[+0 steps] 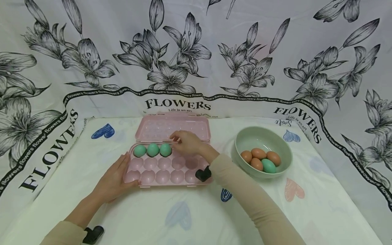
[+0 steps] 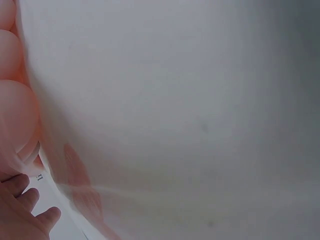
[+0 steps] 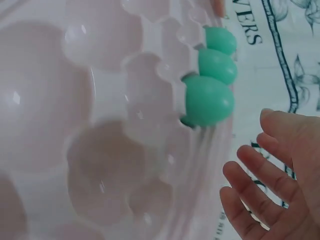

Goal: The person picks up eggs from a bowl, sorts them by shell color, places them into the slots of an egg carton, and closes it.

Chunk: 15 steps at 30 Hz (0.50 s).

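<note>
A pink plastic egg carton (image 1: 165, 167) lies with its lid raised at the back. Three green eggs (image 1: 153, 150) fill the left end of its back row. My left hand (image 1: 114, 178) rests against the carton's left end, its fingers extended along the side and the thumb at the front corner. Over the back row, just right of the third green egg (image 3: 210, 101), is my right hand (image 1: 189, 143). Its fingers are spread and loosely bent in the right wrist view, with nothing between them. Part of the carton's right side is hidden under the right arm.
Right of the carton stands a pale green bowl (image 1: 265, 136) holding several brown eggs (image 1: 258, 153) and one green egg (image 1: 268, 166). A white cloth with printed hearts (image 1: 178, 216) covers the table. Behind it hangs a flower-printed curtain (image 1: 190, 44).
</note>
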Tool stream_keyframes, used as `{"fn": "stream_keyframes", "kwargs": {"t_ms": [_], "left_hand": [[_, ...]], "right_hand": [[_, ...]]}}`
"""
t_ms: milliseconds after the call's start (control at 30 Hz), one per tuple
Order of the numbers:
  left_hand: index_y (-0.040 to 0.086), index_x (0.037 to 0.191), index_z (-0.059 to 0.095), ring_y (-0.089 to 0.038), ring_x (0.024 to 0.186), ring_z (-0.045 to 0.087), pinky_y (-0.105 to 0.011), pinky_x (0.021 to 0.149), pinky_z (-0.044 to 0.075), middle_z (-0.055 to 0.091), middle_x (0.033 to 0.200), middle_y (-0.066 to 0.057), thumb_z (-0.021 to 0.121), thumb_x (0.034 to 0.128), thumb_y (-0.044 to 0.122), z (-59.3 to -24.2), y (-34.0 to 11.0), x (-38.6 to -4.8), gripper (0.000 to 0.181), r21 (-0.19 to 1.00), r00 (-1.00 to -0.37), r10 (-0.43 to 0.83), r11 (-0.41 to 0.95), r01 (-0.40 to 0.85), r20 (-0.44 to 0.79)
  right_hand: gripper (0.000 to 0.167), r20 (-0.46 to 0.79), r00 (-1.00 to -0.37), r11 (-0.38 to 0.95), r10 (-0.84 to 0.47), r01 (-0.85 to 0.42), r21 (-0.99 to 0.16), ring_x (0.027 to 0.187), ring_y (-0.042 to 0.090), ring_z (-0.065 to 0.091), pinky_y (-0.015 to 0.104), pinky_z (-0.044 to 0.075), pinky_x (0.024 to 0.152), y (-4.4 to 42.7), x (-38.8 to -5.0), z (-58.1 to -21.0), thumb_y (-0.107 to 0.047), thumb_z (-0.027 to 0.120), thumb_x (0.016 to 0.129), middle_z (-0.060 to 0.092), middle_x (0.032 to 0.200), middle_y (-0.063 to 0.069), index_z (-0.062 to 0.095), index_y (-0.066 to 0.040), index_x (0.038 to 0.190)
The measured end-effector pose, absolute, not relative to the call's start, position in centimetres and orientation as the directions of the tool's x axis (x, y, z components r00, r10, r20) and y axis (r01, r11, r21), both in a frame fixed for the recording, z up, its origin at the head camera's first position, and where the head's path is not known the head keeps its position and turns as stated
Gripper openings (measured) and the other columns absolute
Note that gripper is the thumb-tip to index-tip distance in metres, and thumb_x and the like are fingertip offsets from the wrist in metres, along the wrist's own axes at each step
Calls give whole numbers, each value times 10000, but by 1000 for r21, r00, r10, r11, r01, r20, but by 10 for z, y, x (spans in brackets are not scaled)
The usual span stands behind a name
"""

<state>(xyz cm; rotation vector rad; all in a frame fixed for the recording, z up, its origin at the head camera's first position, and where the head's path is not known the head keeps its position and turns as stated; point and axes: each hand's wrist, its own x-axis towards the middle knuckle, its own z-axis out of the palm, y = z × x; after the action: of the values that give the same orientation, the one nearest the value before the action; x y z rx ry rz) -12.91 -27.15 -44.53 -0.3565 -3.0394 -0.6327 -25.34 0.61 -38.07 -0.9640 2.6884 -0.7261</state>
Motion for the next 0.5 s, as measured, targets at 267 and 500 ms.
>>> {"fn": "stream_keyframes", "kwargs": {"t_ms": [267,500], "left_hand": [[-37,1454,120,-445,1348,197,-603,1032,268,193,1478,-282,635,729,632,-444,-271,-129,1112,394,-975,216,892,221,57],[-41,1452,122,-445,1349,195,-603,1032,266,195,1476,-285,645,732,616,-446,-272,-129,1106,398,-973,219,889,228,68]], "right_hand": [[333,36,-744,632,-667,-591,-501,997,209,623,283,495,868,38,-259,-356,-184,598,882,637,1108,93,567,-68,1192],[337,104,-734,614,-671,-628,-478,1001,202,619,292,508,865,70,-262,-336,-184,613,872,630,1132,80,574,-59,1182]]}}
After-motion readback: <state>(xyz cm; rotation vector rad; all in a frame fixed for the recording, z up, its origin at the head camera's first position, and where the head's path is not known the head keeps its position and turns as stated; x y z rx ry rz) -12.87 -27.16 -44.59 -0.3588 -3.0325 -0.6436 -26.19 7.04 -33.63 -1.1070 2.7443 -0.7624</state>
